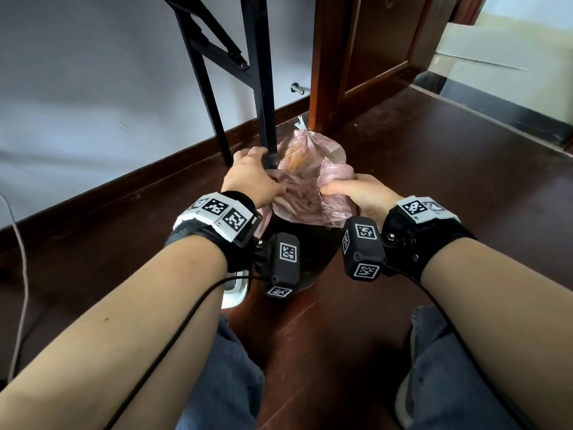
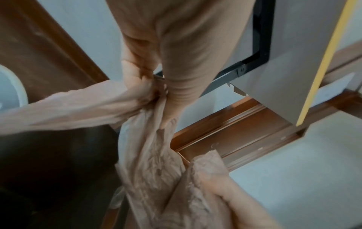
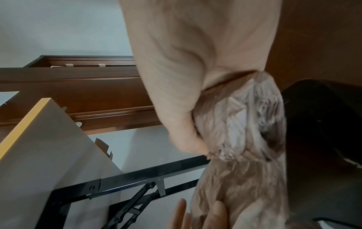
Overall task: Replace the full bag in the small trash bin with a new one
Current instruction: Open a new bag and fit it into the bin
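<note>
Head view: two hands, left hand [image 1: 252,178] and right hand [image 1: 361,193], grip one pink bag [image 1: 305,197].

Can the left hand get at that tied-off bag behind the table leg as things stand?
Probably not right away. The left hand is gripping the pink bag, and the black table leg stands between it and the tied bag.

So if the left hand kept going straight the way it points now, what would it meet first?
Probably the black table leg: the left hand, gripping the pink bag, has its knuckles right beside it. Behind that stands the tied full bag. Depth is unclear.
</note>
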Demonstrator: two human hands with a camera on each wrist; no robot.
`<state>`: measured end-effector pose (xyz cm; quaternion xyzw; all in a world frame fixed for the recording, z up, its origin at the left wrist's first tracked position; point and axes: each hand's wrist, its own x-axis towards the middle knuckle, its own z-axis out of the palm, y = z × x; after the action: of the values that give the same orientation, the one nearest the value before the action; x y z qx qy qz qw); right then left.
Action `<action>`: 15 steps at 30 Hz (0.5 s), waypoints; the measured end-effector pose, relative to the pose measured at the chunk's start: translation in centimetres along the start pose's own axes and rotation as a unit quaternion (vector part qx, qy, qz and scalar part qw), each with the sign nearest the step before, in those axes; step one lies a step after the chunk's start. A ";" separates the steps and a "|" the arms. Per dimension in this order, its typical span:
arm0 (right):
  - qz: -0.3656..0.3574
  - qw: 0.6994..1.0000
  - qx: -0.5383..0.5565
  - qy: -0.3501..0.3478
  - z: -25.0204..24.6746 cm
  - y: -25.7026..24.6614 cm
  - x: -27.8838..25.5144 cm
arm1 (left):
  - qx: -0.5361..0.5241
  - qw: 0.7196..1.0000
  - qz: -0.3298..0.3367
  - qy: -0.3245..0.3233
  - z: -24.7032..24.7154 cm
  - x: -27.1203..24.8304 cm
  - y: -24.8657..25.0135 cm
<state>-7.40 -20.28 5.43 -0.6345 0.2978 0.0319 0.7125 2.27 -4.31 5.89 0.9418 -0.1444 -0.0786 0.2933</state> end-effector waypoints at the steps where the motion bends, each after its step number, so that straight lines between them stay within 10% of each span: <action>1: -0.003 1.000 0.002 -0.004 0.1 0.0 -0.1 | 0.023 1.000 0.015 -0.001 0.0 0.0 0.1; 10: -0.001 1.000 0.009 -0.014 0.0 0.0 -0.5 | 0.190 0.981 -0.012 0.022 -0.3 -0.8 0.3; 15: 0.007 1.000 0.017 0.004 -0.4 0.0 0.0 | 0.068 0.993 0.067 0.067 0.0 -0.5 0.6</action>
<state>-7.55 -20.68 5.43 -0.6202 0.3052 0.0291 0.7221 1.72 -4.59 6.29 0.9509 -0.1921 0.0145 0.2423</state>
